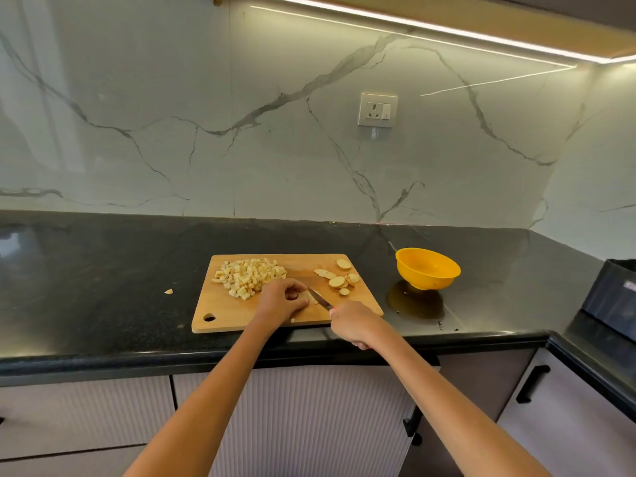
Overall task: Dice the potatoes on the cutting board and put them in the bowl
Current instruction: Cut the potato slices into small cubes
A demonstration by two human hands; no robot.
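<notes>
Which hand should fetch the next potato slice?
Probably left. The left hand only steadies the piece being cut, and could let go; the right hand grips the knife, though the slices lie on its side.

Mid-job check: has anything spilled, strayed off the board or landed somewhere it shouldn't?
One pale potato scrap lies on the black stone countertop, left of the wooden cutting board and apart from it. A tiny piece sits near the board's front edge. The yellow plastic bowl stands upright.

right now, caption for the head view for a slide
Left hand steadies potato while right hand slices with knife on cutting board.
</notes>
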